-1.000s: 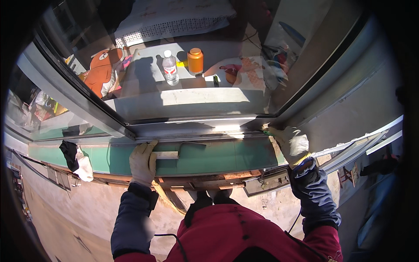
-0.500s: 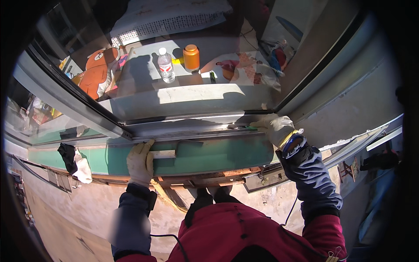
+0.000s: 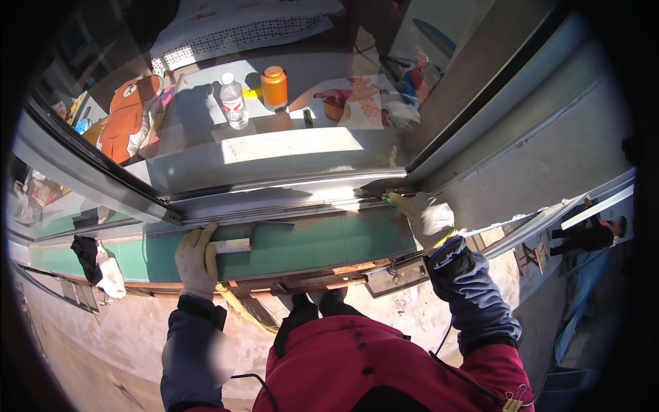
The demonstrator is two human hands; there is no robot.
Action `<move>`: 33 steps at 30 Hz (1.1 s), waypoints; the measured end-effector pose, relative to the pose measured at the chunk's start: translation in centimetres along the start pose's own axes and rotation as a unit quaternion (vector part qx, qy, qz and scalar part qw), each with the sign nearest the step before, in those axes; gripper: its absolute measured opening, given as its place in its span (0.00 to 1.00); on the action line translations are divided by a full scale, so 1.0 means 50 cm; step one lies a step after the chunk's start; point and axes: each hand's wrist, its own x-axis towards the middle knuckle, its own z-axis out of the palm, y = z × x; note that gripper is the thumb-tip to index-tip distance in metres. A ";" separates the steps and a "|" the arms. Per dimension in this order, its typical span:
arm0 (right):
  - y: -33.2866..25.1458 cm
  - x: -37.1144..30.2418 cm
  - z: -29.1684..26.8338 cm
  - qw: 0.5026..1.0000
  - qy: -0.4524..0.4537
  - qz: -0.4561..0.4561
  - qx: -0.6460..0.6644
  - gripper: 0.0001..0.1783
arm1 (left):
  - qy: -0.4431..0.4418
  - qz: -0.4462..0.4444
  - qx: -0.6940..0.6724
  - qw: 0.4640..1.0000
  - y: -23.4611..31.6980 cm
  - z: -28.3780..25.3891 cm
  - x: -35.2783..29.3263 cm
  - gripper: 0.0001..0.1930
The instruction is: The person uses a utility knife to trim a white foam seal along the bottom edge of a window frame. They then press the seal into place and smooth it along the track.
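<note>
My left hand [image 3: 195,259], in a pale work glove, is closed and rests on the green window ledge [image 3: 309,240]. A short white stick [image 3: 233,245] sticks out from its right side, lying over the ledge. My right hand [image 3: 427,218], gloved too, is at the right end of the window track [image 3: 274,201]. It grips a small tool with a green handle [image 3: 388,200], whose thin end points left along the track. Glare and shadow there hide the shape of the tool's tip.
Behind the glass are a clear water bottle [image 3: 234,103], an orange jar [image 3: 274,89] and a brown plush bear [image 3: 127,117]. Black and white cloths [image 3: 96,264] hang over the ledge's left end. A straw broom [image 3: 240,309] is below. A person [image 3: 594,233] is far right.
My view has shifted, so the scene sits farther left. My right hand with the green-handled tool has slid slightly right along the track. My left hand stays on the ledge.
</note>
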 end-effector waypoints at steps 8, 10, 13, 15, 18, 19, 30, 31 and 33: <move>0.012 -0.036 -0.006 0.997 0.082 -0.005 0.001 0.16 | -0.004 0.003 0.009 1.000 0.001 0.000 -0.003 0.19; -0.003 -0.034 0.010 0.991 0.117 -0.069 0.022 0.15 | -0.004 0.009 0.017 1.000 0.002 0.000 -0.003 0.19; -0.007 -0.018 0.031 0.993 0.088 -0.068 0.025 0.19 | 0.013 0.022 0.025 0.999 0.003 0.002 -0.002 0.20; 0.010 -0.020 0.032 0.994 0.089 -0.069 0.008 0.19 | 0.010 0.019 0.019 1.000 0.001 0.002 0.000 0.20; 0.037 -0.039 0.021 0.988 0.125 -0.024 -0.084 0.18 | -0.023 -0.011 0.001 1.000 0.000 0.000 -0.004 0.20; 0.042 -0.046 0.016 0.986 0.134 -0.027 -0.095 0.17 | -0.033 -0.022 0.000 0.999 0.000 -0.001 -0.005 0.20; 0.002 0.023 -0.010 0.983 -0.028 -0.071 0.167 0.21 | -0.026 -0.007 0.039 0.999 -0.008 0.005 -0.016 0.20; 0.005 0.041 -0.013 0.978 -0.083 -0.045 0.186 0.21 | -0.028 -0.008 0.038 0.999 -0.008 0.004 -0.016 0.20; 0.015 0.059 -0.028 0.980 -0.122 -0.026 0.154 0.18 | -0.037 -0.010 0.031 0.999 -0.009 0.003 -0.014 0.20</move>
